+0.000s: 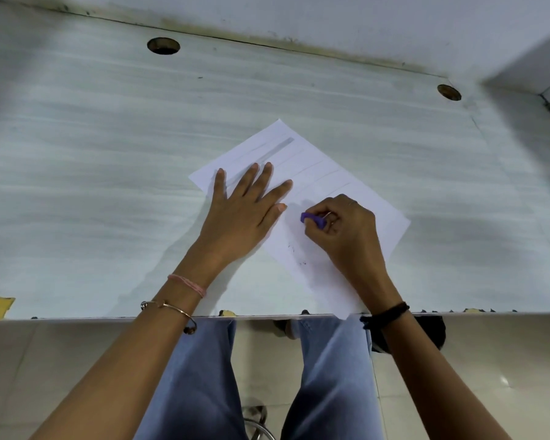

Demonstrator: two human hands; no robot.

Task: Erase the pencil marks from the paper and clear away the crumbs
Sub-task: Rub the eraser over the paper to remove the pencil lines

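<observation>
Pinning one white paper sheet [327, 185] to pale tabletop [92, 154]: left hand [238, 214] flat, fingers spread. Right hand [346, 230] pinches one purple eraser [313, 220]; dark crumbs [296, 254], perhaps several.

The paper [318, 185] was white, crossed by faint grey pencil lines [277, 150] and flecked with dark crumbs [294, 250]. I held a purple eraser [312, 220]. The table [108, 154] under it was pale grey-green — streaked like wood grain. My wrists wore a pink thread [188, 284] and a black band [388, 312] — my jeans [204, 376] were light blue.
</observation>
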